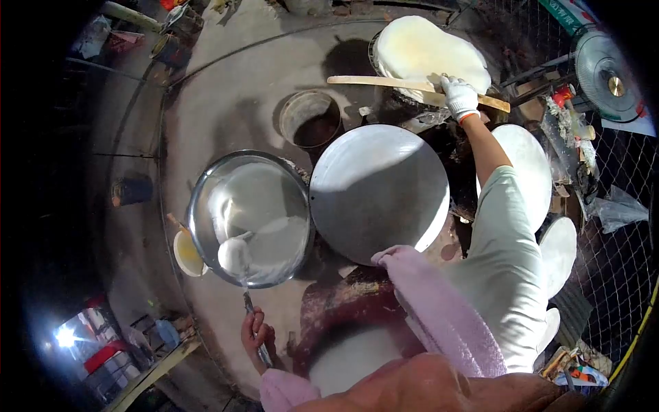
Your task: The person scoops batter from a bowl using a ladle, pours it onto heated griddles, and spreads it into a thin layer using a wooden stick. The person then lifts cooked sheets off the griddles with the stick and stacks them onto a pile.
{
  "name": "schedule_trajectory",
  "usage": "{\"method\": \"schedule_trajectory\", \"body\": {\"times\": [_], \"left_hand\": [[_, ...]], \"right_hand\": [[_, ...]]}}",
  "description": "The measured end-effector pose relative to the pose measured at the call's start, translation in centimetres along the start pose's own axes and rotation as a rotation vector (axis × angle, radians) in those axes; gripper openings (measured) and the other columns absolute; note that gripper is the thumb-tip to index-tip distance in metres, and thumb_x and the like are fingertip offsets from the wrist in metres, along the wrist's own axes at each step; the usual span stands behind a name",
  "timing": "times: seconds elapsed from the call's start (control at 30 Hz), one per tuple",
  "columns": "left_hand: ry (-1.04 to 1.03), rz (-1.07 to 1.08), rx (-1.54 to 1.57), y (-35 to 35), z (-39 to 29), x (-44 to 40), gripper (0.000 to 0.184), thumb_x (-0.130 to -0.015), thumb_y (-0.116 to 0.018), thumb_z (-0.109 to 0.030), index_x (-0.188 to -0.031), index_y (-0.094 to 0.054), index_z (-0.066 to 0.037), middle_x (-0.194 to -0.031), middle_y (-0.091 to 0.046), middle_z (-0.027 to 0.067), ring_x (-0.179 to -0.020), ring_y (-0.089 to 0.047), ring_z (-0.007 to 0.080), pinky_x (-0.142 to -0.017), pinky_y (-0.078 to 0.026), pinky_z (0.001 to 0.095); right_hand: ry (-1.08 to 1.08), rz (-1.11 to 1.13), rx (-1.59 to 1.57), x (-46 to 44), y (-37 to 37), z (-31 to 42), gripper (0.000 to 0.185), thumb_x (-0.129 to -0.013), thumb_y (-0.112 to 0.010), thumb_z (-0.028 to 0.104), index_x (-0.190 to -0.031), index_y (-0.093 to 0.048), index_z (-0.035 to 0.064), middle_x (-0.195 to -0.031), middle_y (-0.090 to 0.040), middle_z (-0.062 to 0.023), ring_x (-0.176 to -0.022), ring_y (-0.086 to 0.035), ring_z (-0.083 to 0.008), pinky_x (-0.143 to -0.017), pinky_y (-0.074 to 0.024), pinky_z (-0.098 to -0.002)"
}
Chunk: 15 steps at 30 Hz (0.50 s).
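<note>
A flat, round, matte-grey metal disc [379, 196] fills the middle; left of it, a glossy steel basin [204, 199] holds white liquid [280, 237]. Far right spreads a smooth, wavy-edged pale sheet [429, 51]. There my white-gloved right grip [458, 95] lies over a long wooden slat [374, 81], whether clamped I cannot tell. My bare left grip [255, 333] is wrapped around the handle of a round-bowled ladle [235, 255], the bowl at the basin's near side.

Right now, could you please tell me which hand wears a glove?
The right hand, at the stick, wears a white glove; the left hand, gripping the ladle, is bare.
</note>
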State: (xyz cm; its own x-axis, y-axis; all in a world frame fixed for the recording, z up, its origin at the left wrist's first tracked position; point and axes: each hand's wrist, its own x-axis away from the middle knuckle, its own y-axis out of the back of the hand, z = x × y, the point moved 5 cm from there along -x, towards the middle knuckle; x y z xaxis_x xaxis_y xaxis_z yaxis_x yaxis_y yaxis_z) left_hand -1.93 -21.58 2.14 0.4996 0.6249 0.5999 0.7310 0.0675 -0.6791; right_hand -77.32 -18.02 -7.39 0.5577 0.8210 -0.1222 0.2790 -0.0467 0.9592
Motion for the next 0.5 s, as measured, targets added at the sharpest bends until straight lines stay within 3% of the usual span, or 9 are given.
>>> {"method": "schedule_trajectory", "body": {"times": [0.13,0.23,0.27,0.3,0.37,0.4,0.43,0.47,0.5], "left_hand": [[-0.014,-0.134,-0.238,1.0,-0.8,0.4,0.024,-0.101,-0.036,-0.021,-0.106,-0.046,0.000,-0.065,-0.038,-0.0045,-0.030,-0.030,0.0039,-0.031,-0.025,0.0197],[0.103,-0.034,-0.169,3.8,-1.8,-0.3,0.022,-0.101,-0.038,-0.023,-0.101,-0.046,-0.002,-0.064,-0.038,-0.0043,-0.030,-0.029,0.0053,-0.030,-0.025,0.0198],[0.151,0.059,-0.061,2.5,-1.7,-0.6,0.020,-0.099,-0.041,-0.024,-0.095,-0.046,-0.005,-0.063,-0.038,-0.0034,-0.032,-0.030,0.0063,-0.031,-0.026,0.0197],[0.119,-0.006,-0.126,2.9,-2.1,-0.6,0.021,-0.098,-0.044,-0.026,-0.092,-0.045,-0.006,-0.064,-0.039,-0.0029,-0.033,-0.031,0.0063,-0.033,-0.028,0.0201],[0.117,-0.039,-0.283,3.0,-3.1,-1.3,0.021,-0.097,-0.045,-0.022,-0.100,-0.050,-0.001,-0.062,-0.040,-0.0020,-0.034,-0.029,0.0067,-0.035,-0.025,0.0211],[0.121,-0.055,-0.393,3.3,-3.6,-2.0,0.022,-0.096,-0.045,-0.019,-0.102,-0.053,0.001,-0.061,-0.039,-0.0013,-0.034,-0.029,0.0071,-0.036,-0.024,0.0217],[0.184,-0.035,-0.442,5.1,-4.0,-3.2,0.020,-0.096,-0.047,-0.017,-0.099,-0.055,0.002,-0.061,-0.038,-0.0014,-0.035,-0.030,0.0075,-0.035,-0.023,0.0224],[0.195,0.062,-0.556,6.6,-4.3,-4.4,0.019,-0.094,-0.051,-0.017,-0.096,-0.055,0.001,-0.062,-0.039,-0.0012,-0.037,-0.031,0.0077,-0.036,-0.022,0.0224],[0.214,-0.076,-0.789,6.2,-4.8,-4.9,0.018,-0.093,-0.054,-0.018,-0.095,-0.055,-0.001,-0.062,-0.040,-0.0008,-0.038,-0.033,0.0084,-0.036,-0.023,0.0219]], "right_hand": [[-0.060,0.044,-0.150,1.2,0.4,-1.0,0.030,-0.081,-0.057,0.017,-0.111,-0.058,0.0145,-0.107,-0.061,-0.0113,-0.100,-0.059,-0.0324,-0.083,-0.0484,-0.0440],[-0.070,-0.040,-0.134,3.1,2.2,-0.4,0.050,-0.075,-0.060,0.013,-0.124,-0.055,0.0183,-0.112,-0.057,-0.0177,-0.105,-0.056,-0.0356,-0.086,-0.0486,-0.0461],[-0.068,0.011,-0.109,4.3,4.4,0.4,0.052,-0.076,-0.060,0.013,-0.127,-0.052,0.0193,-0.111,-0.058,-0.0167,-0.103,-0.056,-0.0361,-0.085,-0.0493,-0.0457],[-0.143,-0.041,-0.140,6.5,7.0,1.8,0.042,-0.078,-0.063,0.020,-0.120,-0.056,0.0150,-0.106,-0.060,-0.0194,-0.097,-0.059,-0.0381,-0.085,-0.0486,-0.0466],[-0.147,-0.164,-0.189,10.8,10.2,4.0,0.049,-0.081,-0.064,0.026,-0.128,-0.054,0.0179,-0.103,-0.062,-0.0170,-0.093,-0.061,-0.0359,-0.077,-0.0499,-0.0433],[-0.210,-0.107,-0.309,13.2,11.3,5.1,0.052,-0.080,-0.066,0.028,-0.130,-0.053,0.0193,-0.101,-0.063,-0.0173,-0.093,-0.060,-0.0357,-0.079,-0.0491,-0.0417],[-0.274,-0.099,-0.397,16.5,13.0,6.9,0.051,-0.082,-0.066,0.022,-0.131,-0.052,0.0161,-0.109,-0.063,-0.0181,-0.099,-0.060,-0.0355,-0.084,-0.0485,-0.0388],[-0.126,-0.237,-0.613,20.1,14.4,8.8,0.052,-0.084,-0.065,0.016,-0.133,-0.049,0.0092,-0.119,-0.060,-0.0191,-0.107,-0.060,-0.0321,-0.088,-0.0475,-0.0344],[-0.160,-0.214,-0.689,24.1,15.5,11.1,0.046,-0.086,-0.064,0.005,-0.130,-0.051,0.0016,-0.123,-0.059,-0.0189,-0.111,-0.058,-0.0282,-0.094,-0.0453,-0.0323]]}}
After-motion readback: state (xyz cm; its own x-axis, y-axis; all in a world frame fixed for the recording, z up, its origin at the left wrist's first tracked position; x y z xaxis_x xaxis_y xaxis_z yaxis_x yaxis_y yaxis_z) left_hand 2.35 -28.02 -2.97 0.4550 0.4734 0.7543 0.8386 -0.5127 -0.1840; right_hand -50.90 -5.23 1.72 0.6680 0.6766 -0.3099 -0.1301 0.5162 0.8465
